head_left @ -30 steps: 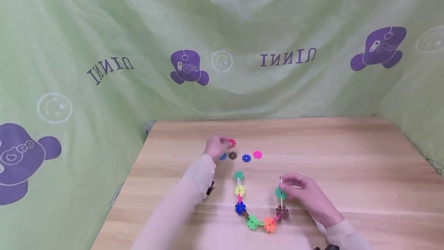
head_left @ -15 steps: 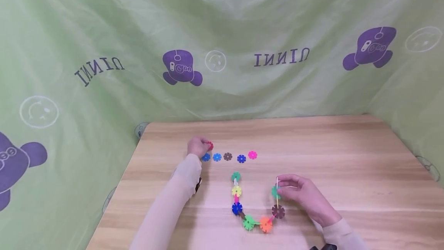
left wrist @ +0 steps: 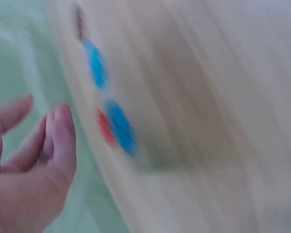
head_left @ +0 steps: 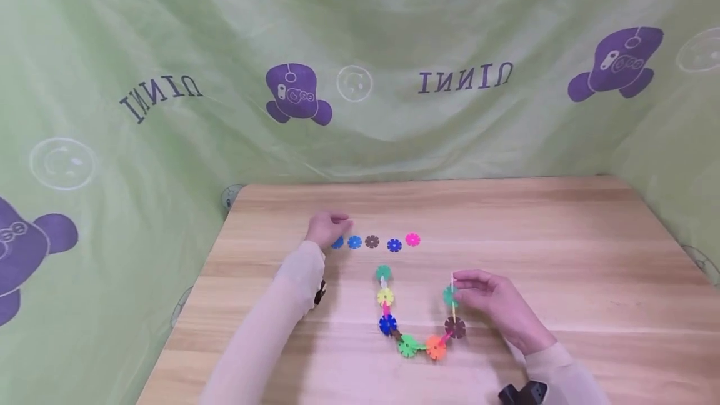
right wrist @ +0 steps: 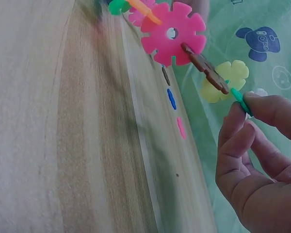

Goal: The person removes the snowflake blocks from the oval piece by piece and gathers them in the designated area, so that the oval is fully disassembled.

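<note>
My right hand (head_left: 500,305) pinches the right end of a curved chain of slotted plastic snowflake discs, at a green disc (head_left: 450,296). In the right wrist view thumb and forefinger grip that green disc (right wrist: 240,101) edge-on, with a brown disc (right wrist: 205,68) and a pink disc (right wrist: 173,33) joined beyond. My left hand (head_left: 329,229) hovers over the left end of a row of loose discs. Its fingers (left wrist: 63,131) are apart and hold nothing in the blurred left wrist view. A red disc (left wrist: 104,127) lies beside a light-blue disc (left wrist: 120,127); the head view hides the red one.
Loose light-blue (head_left: 354,242), brown (head_left: 372,242), dark-blue (head_left: 394,245) and pink discs (head_left: 413,240) lie in a row on the wooden table (head_left: 534,224). The chain's left end, a green disc (head_left: 383,273), is just nearer. A green curtain (head_left: 394,142) hangs behind the table.
My left hand has carried the red disc left to the row's end and let it go there. The right hand keeps its grip on the chain, turning its end slightly.
</note>
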Available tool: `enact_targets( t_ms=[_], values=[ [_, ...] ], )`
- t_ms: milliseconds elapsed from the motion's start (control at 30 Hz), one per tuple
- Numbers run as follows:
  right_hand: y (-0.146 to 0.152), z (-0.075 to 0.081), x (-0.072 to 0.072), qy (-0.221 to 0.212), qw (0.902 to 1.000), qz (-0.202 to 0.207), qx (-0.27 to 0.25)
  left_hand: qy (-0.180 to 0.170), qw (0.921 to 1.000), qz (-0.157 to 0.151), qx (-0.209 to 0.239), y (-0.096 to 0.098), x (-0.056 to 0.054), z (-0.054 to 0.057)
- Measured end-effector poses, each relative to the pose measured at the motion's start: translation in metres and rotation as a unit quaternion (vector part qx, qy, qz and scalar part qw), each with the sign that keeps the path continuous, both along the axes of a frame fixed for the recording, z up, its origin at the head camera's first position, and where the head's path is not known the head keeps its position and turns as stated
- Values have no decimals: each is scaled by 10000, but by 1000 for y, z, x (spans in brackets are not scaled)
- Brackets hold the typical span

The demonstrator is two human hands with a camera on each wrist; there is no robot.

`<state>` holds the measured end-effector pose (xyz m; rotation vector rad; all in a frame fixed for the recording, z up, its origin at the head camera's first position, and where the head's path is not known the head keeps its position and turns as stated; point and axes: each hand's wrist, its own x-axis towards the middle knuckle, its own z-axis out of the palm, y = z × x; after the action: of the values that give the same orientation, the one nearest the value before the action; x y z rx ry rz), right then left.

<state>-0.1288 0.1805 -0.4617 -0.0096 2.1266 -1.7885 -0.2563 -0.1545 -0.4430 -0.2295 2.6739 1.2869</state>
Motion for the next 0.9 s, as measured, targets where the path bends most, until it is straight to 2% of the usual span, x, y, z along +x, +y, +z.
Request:
enact_targets(
  t_ms=[67,133,233,333,400,467,567,667,900],
  values=[
    [-3,0,-2,92,9999,3,-63,-129,9981,-532,287,13,9,9],
    [-7,-2,-3,73,9998,32,-182,-362,9925,-1032,540,29,22,16],
    [-11,-4,-2,-3,9996,46,-280,-521,9790,-1822,756,59,42,21],
    [-8,-4,-1,1,9998,-108,-185,-640,9643,-2361,1011,94,59,21],
    [-3,-1,0,50,9998,-187,-94,-749,9581,-2483,1216,114,68,20],
    [-1,1,-1,111,9997,-168,-115,-892,9538,-2499,1406,126,74,18],
    [0,5,-2,205,9996,-79,-195,-1039,9480,-2410,1801,135,78,12],
    [0,7,-4,296,9994,-124,-145,-975,9440,-2441,1994,139,78,9],
    [4,7,5,164,9993,-134,309,-587,9542,-2472,1582,147,88,7]
  ],
)
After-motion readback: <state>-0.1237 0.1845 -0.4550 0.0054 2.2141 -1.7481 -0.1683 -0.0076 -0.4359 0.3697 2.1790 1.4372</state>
